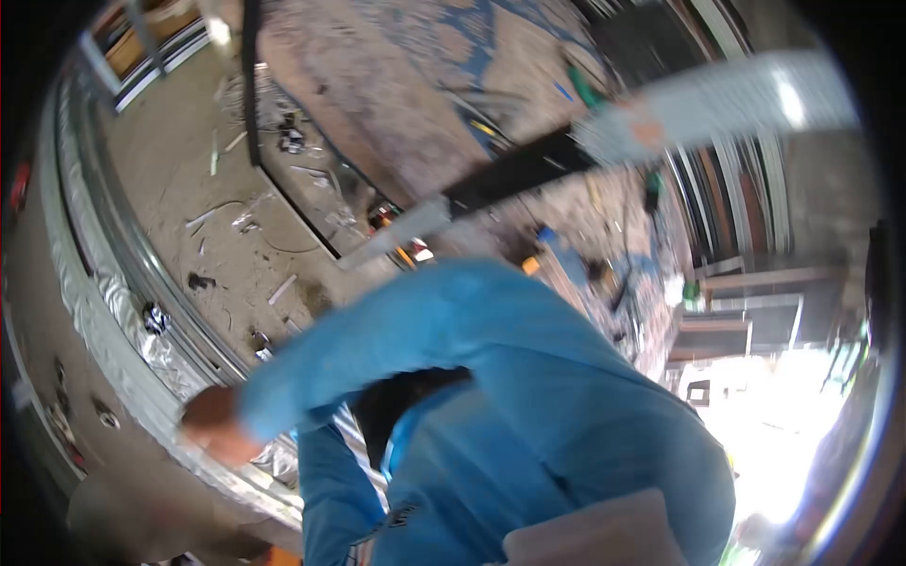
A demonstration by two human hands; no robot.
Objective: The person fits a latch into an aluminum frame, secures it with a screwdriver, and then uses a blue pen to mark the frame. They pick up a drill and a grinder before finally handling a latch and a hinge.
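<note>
My right hand (222,426) reaches out at the left from a light blue sleeve (349,354). It is smeared by motion, so its fingers and any grip cannot be made out. It is over or against the edge of a long pale profile (123,368) with crumpled plastic film (170,358) along it; whether it touches cannot be told. A second blue sleeve (335,491) hangs below, and the left hand at its end is not visible. Beside the profile run several shiny metal rails (189,311).
Scraps and offcuts litter the concrete floor (160,160). A dark and silver bar (519,170) crosses the upper right above a stained, cluttered surface (368,104). Long profiles (746,198) stand stacked at the right. Bright light enters at the lower right.
</note>
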